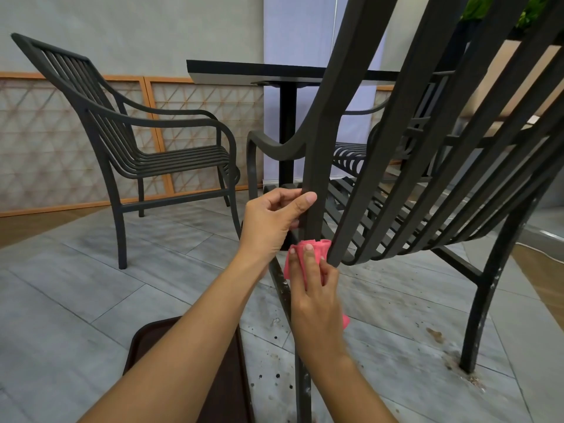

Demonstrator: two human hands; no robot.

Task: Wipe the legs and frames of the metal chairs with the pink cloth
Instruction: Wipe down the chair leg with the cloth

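Head cam, our right hand [317,297] pinching the crumpled pink cloth [308,254] against the dark chair frame [317,166], left hand [271,221] gripping it above, open floor [76,285] leftward

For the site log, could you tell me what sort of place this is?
Probably a café or restaurant seating area: matching metal chairs around a black pedestal table, a tiled floor, and a brown tray set down.

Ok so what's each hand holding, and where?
Left hand grips the near chair's upright frame post just above seat level. Right hand holds the pink cloth, bunched against the post's base.
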